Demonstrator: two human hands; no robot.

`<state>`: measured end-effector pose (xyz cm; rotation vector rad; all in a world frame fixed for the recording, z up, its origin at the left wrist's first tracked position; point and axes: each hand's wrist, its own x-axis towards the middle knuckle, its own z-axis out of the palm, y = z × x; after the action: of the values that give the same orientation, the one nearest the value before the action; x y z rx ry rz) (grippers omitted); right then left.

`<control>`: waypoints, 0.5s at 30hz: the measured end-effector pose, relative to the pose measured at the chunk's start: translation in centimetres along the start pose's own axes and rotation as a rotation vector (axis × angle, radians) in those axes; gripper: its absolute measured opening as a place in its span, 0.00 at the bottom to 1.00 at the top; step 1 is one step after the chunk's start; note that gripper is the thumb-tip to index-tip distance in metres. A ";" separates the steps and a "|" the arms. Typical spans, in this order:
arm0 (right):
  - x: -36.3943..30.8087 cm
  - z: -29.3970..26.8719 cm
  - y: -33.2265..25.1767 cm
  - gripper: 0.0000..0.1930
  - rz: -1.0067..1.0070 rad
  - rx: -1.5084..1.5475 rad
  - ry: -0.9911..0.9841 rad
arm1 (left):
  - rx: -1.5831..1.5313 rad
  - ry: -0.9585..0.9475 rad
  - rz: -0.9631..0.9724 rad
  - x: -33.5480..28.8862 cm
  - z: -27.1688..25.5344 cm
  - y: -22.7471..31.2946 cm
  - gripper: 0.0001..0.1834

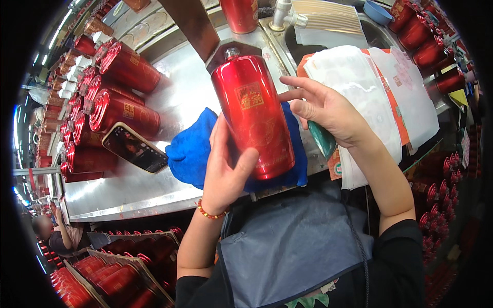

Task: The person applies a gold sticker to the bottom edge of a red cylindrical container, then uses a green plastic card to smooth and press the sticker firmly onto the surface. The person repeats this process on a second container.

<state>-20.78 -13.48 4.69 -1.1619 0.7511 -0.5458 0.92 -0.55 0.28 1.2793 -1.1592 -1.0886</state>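
A glossy red bottle (257, 120) with a gold square emblem lies tilted over a blue cloth (192, 151), its narrow neck pointing away from me. My left hand (226, 161) wraps the bottle's lower left side, thumb across its front. To the bottle's right is my right hand (326, 110), thumb and forefingers stretched toward the glass. Its lower fingers curl round a flat, dark green piece (322, 138), perhaps a scraper; the hand hides part of it. The index and middle fingertips are close to the bottle; I cannot tell whether they touch it.
Several red bottles (126, 110) stand on the metal bench (128, 192) at left, with a lit phone (136, 148) leaning by them. White backing sheets (354, 97) lie right, before a sink with a tap (287, 18). Crated red bottles (118, 277) fill the lower left; a person (64, 236) is beyond.
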 end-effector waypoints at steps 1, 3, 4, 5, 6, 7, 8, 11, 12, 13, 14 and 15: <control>0.5 0.0 -0.1 0.41 -0.008 -0.022 -0.020 | 0.064 -0.004 0.006 -0.2 -0.1 -0.3 0.47; 1.0 0.3 -0.8 0.42 -0.003 -0.046 -0.055 | 0.104 -0.013 0.023 -0.3 -0.1 -0.4 0.48; 1.6 0.6 -0.4 0.43 -0.028 -0.069 -0.064 | 0.107 -0.015 0.028 -0.4 -0.1 -0.5 0.49; 1.7 0.7 -0.7 0.43 -0.019 -0.085 -0.072 | 0.102 -0.019 0.030 -0.4 0.0 -0.6 0.50; 1.7 1.0 -1.2 0.42 -0.010 -0.101 -0.081 | 0.110 -0.023 0.037 -0.4 0.0 -0.6 0.50; 1.8 1.2 -1.2 0.42 -0.021 -0.096 -0.087 | 0.108 -0.023 0.039 -0.5 0.1 -0.6 0.50; 2.0 1.3 -1.2 0.41 -0.032 -0.091 -0.094 | 0.110 -0.020 0.040 -0.5 0.2 -0.7 0.50; 2.2 1.6 -1.2 0.40 -0.043 -0.092 -0.103 | 0.135 -0.017 0.060 -0.5 0.2 -0.6 0.51; 2.2 1.7 -1.2 0.39 -0.044 -0.094 -0.104 | 0.143 -0.016 0.063 -0.6 0.2 -0.5 0.51; 2.2 1.8 -1.0 0.38 -0.049 -0.079 -0.094 | 0.149 -0.017 0.064 -0.6 0.2 -0.5 0.51; 2.2 1.8 -1.0 0.38 -0.050 -0.078 -0.088 | 0.149 -0.015 0.064 -0.5 0.2 -0.5 0.51; 2.2 1.8 -0.9 0.38 -0.051 -0.077 -0.081 | 0.150 -0.013 0.065 -0.5 0.2 -0.6 0.52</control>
<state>-17.93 -14.29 5.42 -1.2703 0.6795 -0.5123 0.67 -0.12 -0.38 1.3413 -1.3033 -0.9783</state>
